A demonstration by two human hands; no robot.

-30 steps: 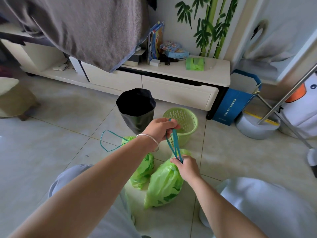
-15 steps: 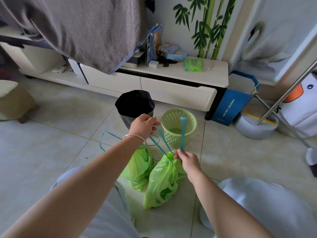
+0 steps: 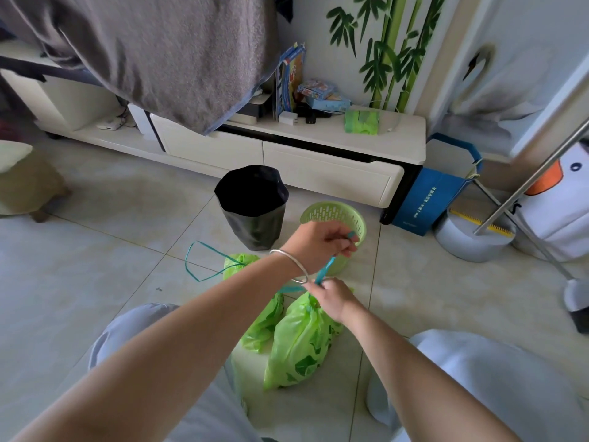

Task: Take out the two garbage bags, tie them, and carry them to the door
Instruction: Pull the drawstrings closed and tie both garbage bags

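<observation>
Two green garbage bags lie on the tiled floor between my knees. The nearer bag [image 3: 302, 342] has its neck gathered, and my right hand [image 3: 334, 298] pinches the teal drawstring [image 3: 325, 271] right at that neck. My left hand [image 3: 322, 242], a silver bangle on its wrist, grips the same drawstring higher up, in front of the green basket. The other bag [image 3: 264, 317] lies partly under my left forearm, and its own teal drawstring loop [image 3: 197, 263] trails loose on the floor to the left.
A black-lined bin [image 3: 251, 208] and a green perforated basket [image 3: 334, 218] stand just beyond the bags. Behind them runs a low cream cabinet [image 3: 318, 167]. A blue paper bag [image 3: 430, 199], a grey basin [image 3: 471, 240] and a metal rack leg [image 3: 526, 186] stand to the right.
My left hand moved right across the bags, from near the black bin to in front of the green basket, pulling the drawstring with it. My right hand stayed at the bag's neck.
</observation>
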